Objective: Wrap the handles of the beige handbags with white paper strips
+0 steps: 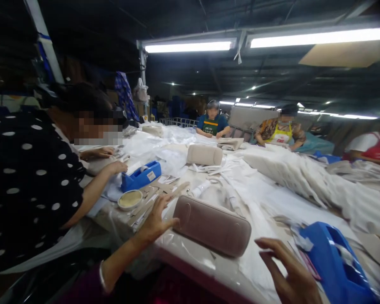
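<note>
The left forearm [123, 257] is slanting in from seven o'clock, the left hand [156, 219] lying palm down with fingers spreading wide toward one o'clock. The right hand [288, 270] is hovering at five o'clock, fingers loosely curling, half open.

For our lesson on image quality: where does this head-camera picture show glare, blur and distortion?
Head view: the tube lights burn out to white glare, the roof around them near black. Head view: the right hand and the blue tape dispenser beside it are blurred. Head view: straight lines bow toward the edges, a wide lens.
</note>
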`<state>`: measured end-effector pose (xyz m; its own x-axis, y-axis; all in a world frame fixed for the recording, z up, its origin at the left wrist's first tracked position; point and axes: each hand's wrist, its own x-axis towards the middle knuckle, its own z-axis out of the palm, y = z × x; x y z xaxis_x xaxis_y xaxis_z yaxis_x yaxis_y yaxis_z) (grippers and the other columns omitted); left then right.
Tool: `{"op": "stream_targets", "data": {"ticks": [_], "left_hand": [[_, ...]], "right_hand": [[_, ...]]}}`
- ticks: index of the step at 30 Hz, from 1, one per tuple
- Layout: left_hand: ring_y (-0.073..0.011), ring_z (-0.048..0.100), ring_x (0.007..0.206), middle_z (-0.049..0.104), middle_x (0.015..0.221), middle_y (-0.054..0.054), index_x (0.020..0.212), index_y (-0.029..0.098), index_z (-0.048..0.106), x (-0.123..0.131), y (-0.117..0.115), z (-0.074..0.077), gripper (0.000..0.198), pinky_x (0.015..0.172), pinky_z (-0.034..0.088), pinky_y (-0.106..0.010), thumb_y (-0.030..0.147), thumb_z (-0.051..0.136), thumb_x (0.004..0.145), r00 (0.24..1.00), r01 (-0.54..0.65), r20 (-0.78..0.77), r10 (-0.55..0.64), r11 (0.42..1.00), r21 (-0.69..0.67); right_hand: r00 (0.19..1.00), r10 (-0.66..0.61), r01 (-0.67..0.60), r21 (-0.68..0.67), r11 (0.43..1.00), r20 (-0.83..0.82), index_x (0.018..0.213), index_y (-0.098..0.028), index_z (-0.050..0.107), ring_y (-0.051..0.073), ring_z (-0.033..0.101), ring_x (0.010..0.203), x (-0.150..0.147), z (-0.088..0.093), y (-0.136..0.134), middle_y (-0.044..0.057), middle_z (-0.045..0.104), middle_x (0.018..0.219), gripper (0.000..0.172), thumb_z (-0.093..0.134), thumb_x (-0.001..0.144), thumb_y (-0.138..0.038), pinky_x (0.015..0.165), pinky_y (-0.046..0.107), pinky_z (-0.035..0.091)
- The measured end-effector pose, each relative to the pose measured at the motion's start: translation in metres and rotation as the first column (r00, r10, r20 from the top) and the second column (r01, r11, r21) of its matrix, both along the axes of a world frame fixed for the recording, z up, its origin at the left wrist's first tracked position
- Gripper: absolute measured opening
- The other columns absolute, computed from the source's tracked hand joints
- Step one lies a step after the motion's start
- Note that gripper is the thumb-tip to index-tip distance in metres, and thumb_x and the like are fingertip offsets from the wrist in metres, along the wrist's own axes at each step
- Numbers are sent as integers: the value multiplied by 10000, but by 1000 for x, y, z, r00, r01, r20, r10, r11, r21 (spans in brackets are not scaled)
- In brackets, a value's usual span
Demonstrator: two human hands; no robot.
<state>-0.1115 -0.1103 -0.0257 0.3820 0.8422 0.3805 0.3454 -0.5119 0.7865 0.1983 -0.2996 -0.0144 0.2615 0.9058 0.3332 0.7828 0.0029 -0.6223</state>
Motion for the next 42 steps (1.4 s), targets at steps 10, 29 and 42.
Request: {"op": "stream_targets", "data": {"ticks": [10, 29, 42], "left_hand": [[-269, 418, 1228, 469, 1265, -76, 1242, 206, 490, 42, 78, -29, 726, 1076, 309, -402, 453, 781, 624, 936, 348, 144, -322, 910, -227], [-231, 489, 1055, 523, 1070, -67, 1123, 162, 492, 49, 77, -49, 611, 975, 391, -374, 420, 773, 645, 872, 407, 357, -336, 901, -147], [-243, 492, 1082, 521, 1127, -97, 1156, 166, 465, 48, 78, -56, 651, 961, 406, -366, 391, 782, 635, 831, 443, 427, -357, 889, -118]], "right_hand": [[817, 465, -322, -399, 858, 341, 882, -205, 689, 205, 639, 819, -45, 42, 213, 52, 692, 871, 211, 513, 787, -139, 707, 271, 443], [785, 580, -468, -404, 786, 220, 954, -255, 680, 181, 671, 758, -49, 32, 220, 69, 690, 888, 260, 450, 841, -293, 596, 220, 528], [804, 593, -374, -733, 568, 49, 980, -210, 724, 237, 684, 840, -75, 45, 245, 52, 726, 888, 393, 389, 776, -179, 687, 271, 545]]}}
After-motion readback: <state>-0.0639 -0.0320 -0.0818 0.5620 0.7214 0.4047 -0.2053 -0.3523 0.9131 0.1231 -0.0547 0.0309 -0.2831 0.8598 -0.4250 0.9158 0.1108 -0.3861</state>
